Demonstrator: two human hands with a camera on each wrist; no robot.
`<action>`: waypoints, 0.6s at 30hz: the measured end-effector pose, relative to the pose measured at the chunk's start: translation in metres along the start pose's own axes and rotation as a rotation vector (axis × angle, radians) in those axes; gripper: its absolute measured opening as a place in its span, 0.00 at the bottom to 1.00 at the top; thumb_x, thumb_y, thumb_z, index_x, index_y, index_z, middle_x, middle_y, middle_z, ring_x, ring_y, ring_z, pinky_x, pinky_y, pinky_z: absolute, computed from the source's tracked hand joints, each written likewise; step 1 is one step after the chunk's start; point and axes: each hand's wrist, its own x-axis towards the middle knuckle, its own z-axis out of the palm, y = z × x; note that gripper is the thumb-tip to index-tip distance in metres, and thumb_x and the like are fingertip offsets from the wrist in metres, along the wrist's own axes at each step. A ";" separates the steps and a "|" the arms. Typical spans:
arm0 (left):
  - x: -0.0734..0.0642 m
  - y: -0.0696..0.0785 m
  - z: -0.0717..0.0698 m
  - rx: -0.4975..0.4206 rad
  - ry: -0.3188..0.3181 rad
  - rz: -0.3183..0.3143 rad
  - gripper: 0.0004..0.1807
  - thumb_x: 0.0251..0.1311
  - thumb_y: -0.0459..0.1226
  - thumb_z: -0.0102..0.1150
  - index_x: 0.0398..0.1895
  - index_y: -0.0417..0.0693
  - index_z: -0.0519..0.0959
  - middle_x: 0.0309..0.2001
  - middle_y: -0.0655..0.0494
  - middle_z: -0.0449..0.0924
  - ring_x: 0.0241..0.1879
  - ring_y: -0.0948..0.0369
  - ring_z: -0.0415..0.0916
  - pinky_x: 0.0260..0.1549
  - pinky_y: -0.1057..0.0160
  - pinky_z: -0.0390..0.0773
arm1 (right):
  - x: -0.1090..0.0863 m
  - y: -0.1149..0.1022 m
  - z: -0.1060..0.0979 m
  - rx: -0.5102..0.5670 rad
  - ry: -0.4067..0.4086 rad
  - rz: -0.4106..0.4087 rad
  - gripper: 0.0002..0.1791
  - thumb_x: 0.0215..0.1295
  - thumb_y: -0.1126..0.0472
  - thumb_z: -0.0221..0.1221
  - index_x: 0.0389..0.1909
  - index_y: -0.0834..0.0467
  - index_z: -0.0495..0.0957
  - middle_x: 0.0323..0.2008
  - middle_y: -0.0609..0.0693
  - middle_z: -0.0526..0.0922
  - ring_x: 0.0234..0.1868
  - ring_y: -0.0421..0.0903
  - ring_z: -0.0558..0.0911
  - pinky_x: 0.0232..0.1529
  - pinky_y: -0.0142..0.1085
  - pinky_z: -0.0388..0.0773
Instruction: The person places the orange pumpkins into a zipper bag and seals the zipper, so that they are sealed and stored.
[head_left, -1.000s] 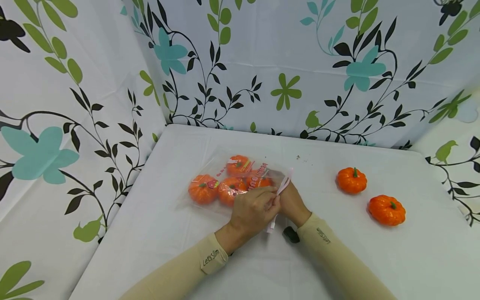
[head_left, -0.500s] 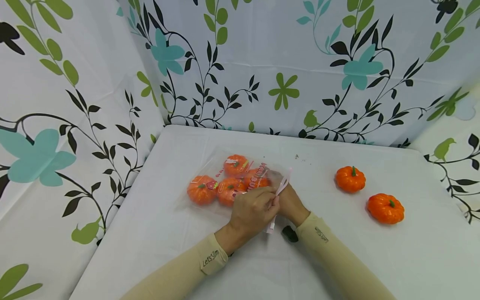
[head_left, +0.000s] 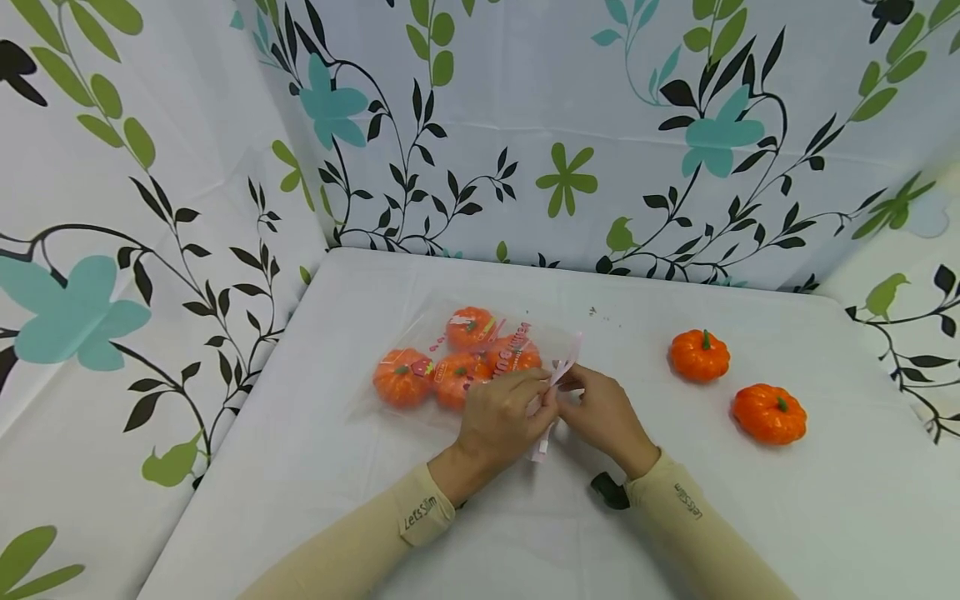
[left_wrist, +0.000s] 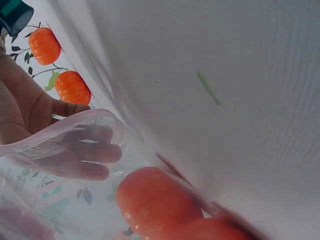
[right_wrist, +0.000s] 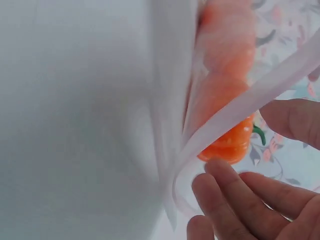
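Observation:
A clear zip bag [head_left: 567, 358] with pink print lies on the white table, its mouth facing right. Several small orange pumpkins [head_left: 402, 378] show through the plastic. My left hand [head_left: 498, 417] pinches the bag's rim near the mouth. Just right of that, my right hand [head_left: 603, 417] is at the opening, fingertips close to the rim. In the right wrist view, the right thumb [right_wrist: 292, 120] stands apart from the fingers, and one pumpkin [right_wrist: 227, 142] shows past the pink-white rim. The left wrist view has some right fingers [left_wrist: 95, 150] seen through the film.
Two loose orange pumpkins, one farther back [head_left: 699, 356] and one nearer [head_left: 769, 414], sit on the table [head_left: 637, 325] to the right. A patterned curtain [head_left: 480, 125] with leaves and flowers hangs behind and at the sides. Small dark specks lie beyond the bag.
My right hand has drawn back out of the bag to the right and now stays at its mouth. My left hand keeps its pinch on the rim. The pumpkins inside have hardly shifted.

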 end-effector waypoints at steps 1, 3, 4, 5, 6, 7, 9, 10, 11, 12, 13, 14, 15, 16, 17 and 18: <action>0.000 0.000 0.000 0.003 -0.002 0.000 0.05 0.55 0.34 0.67 0.32 0.41 0.89 0.36 0.53 0.89 0.35 0.61 0.87 0.35 0.68 0.84 | -0.001 0.000 0.000 0.009 -0.013 0.006 0.21 0.63 0.53 0.65 0.55 0.58 0.82 0.45 0.53 0.87 0.46 0.53 0.83 0.44 0.48 0.82; 0.000 0.000 0.000 0.006 -0.004 -0.002 0.05 0.55 0.33 0.68 0.32 0.41 0.89 0.37 0.53 0.89 0.35 0.61 0.87 0.35 0.68 0.84 | -0.001 0.000 0.000 0.038 -0.037 0.011 0.19 0.64 0.53 0.64 0.53 0.58 0.83 0.43 0.52 0.87 0.46 0.52 0.83 0.45 0.48 0.82; 0.000 0.000 0.000 0.006 -0.004 -0.003 0.05 0.55 0.33 0.68 0.32 0.41 0.89 0.37 0.53 0.89 0.35 0.61 0.87 0.35 0.68 0.84 | -0.001 0.000 0.001 0.053 -0.046 0.007 0.18 0.64 0.54 0.64 0.52 0.58 0.84 0.43 0.52 0.87 0.46 0.52 0.83 0.46 0.48 0.82; 0.000 0.000 0.000 0.004 -0.004 -0.003 0.05 0.55 0.33 0.68 0.32 0.41 0.89 0.37 0.53 0.89 0.35 0.61 0.87 0.35 0.68 0.84 | 0.000 0.000 0.002 0.064 -0.051 0.003 0.18 0.64 0.55 0.64 0.51 0.59 0.84 0.43 0.52 0.87 0.46 0.52 0.83 0.47 0.48 0.82; 0.000 0.000 0.000 0.002 -0.004 -0.003 0.05 0.55 0.33 0.68 0.31 0.41 0.89 0.37 0.52 0.89 0.35 0.61 0.87 0.35 0.68 0.84 | 0.000 0.000 0.003 0.074 -0.054 -0.003 0.17 0.64 0.56 0.63 0.51 0.60 0.84 0.43 0.52 0.87 0.46 0.52 0.83 0.48 0.49 0.81; 0.000 0.000 0.000 -0.001 -0.001 -0.001 0.04 0.55 0.33 0.68 0.31 0.41 0.89 0.37 0.52 0.89 0.35 0.61 0.87 0.34 0.68 0.84 | 0.001 0.000 0.004 0.080 -0.055 -0.010 0.17 0.63 0.57 0.63 0.50 0.61 0.84 0.43 0.53 0.87 0.46 0.52 0.84 0.49 0.50 0.81; -0.001 0.000 0.001 -0.009 0.006 0.005 0.03 0.54 0.33 0.68 0.29 0.41 0.88 0.37 0.52 0.89 0.36 0.61 0.88 0.34 0.68 0.84 | 0.002 0.000 0.006 0.088 -0.055 -0.024 0.17 0.62 0.60 0.63 0.50 0.63 0.84 0.43 0.54 0.87 0.46 0.52 0.84 0.50 0.51 0.80; -0.001 0.000 0.002 -0.008 0.013 0.011 0.03 0.53 0.32 0.67 0.28 0.42 0.88 0.38 0.51 0.89 0.36 0.61 0.88 0.34 0.69 0.84 | 0.002 -0.001 0.007 0.091 -0.054 -0.029 0.18 0.62 0.60 0.63 0.50 0.64 0.83 0.43 0.55 0.86 0.46 0.52 0.84 0.51 0.52 0.80; -0.001 0.000 0.002 -0.010 0.020 0.015 0.02 0.52 0.32 0.68 0.27 0.42 0.88 0.38 0.51 0.89 0.36 0.61 0.88 0.33 0.68 0.84 | 0.003 -0.001 0.008 0.096 -0.053 -0.030 0.18 0.62 0.61 0.63 0.50 0.65 0.83 0.43 0.55 0.86 0.46 0.52 0.83 0.50 0.52 0.80; -0.002 0.000 0.003 -0.008 0.026 0.020 0.02 0.51 0.31 0.68 0.27 0.42 0.88 0.38 0.51 0.89 0.36 0.61 0.88 0.33 0.68 0.84 | 0.004 -0.002 0.009 0.098 -0.053 -0.033 0.18 0.62 0.61 0.64 0.51 0.65 0.83 0.44 0.56 0.86 0.46 0.53 0.83 0.50 0.52 0.80; -0.002 -0.001 0.003 -0.006 0.030 0.023 0.02 0.50 0.31 0.68 0.27 0.42 0.88 0.38 0.51 0.89 0.36 0.61 0.88 0.32 0.68 0.84 | 0.005 -0.003 0.010 0.105 -0.056 -0.037 0.18 0.62 0.61 0.64 0.51 0.66 0.83 0.44 0.56 0.86 0.46 0.53 0.83 0.49 0.52 0.80; -0.003 -0.001 0.004 -0.007 0.033 0.024 0.02 0.49 0.31 0.68 0.26 0.42 0.87 0.38 0.51 0.89 0.36 0.61 0.88 0.32 0.68 0.84 | 0.005 -0.003 0.011 0.113 -0.059 -0.042 0.19 0.62 0.61 0.64 0.52 0.66 0.82 0.45 0.57 0.86 0.46 0.53 0.83 0.49 0.51 0.80; -0.003 -0.001 0.004 -0.005 0.035 0.026 0.02 0.49 0.31 0.68 0.26 0.42 0.87 0.37 0.51 0.89 0.36 0.61 0.88 0.33 0.68 0.84 | 0.006 -0.005 0.012 0.121 -0.060 -0.047 0.19 0.62 0.61 0.64 0.53 0.66 0.82 0.46 0.57 0.86 0.47 0.53 0.83 0.49 0.50 0.80; -0.004 -0.001 0.004 -0.004 0.038 0.029 0.02 0.49 0.31 0.68 0.26 0.42 0.87 0.37 0.52 0.89 0.36 0.61 0.87 0.33 0.68 0.84 | 0.007 -0.005 0.013 0.132 -0.066 -0.052 0.20 0.63 0.62 0.64 0.55 0.65 0.81 0.47 0.57 0.86 0.47 0.52 0.83 0.48 0.50 0.80; -0.004 -0.001 0.004 -0.008 0.036 0.028 0.02 0.49 0.31 0.68 0.27 0.42 0.87 0.37 0.52 0.89 0.36 0.61 0.87 0.34 0.68 0.84 | 0.008 -0.006 0.014 0.146 -0.071 -0.060 0.21 0.64 0.62 0.64 0.57 0.65 0.81 0.49 0.57 0.85 0.48 0.52 0.82 0.48 0.49 0.80; -0.005 -0.002 0.004 -0.008 0.038 0.030 0.02 0.50 0.31 0.68 0.27 0.42 0.88 0.37 0.52 0.89 0.36 0.62 0.87 0.34 0.68 0.84 | 0.009 -0.007 0.014 0.151 -0.074 -0.073 0.22 0.64 0.62 0.64 0.59 0.64 0.80 0.51 0.57 0.85 0.49 0.52 0.82 0.49 0.48 0.80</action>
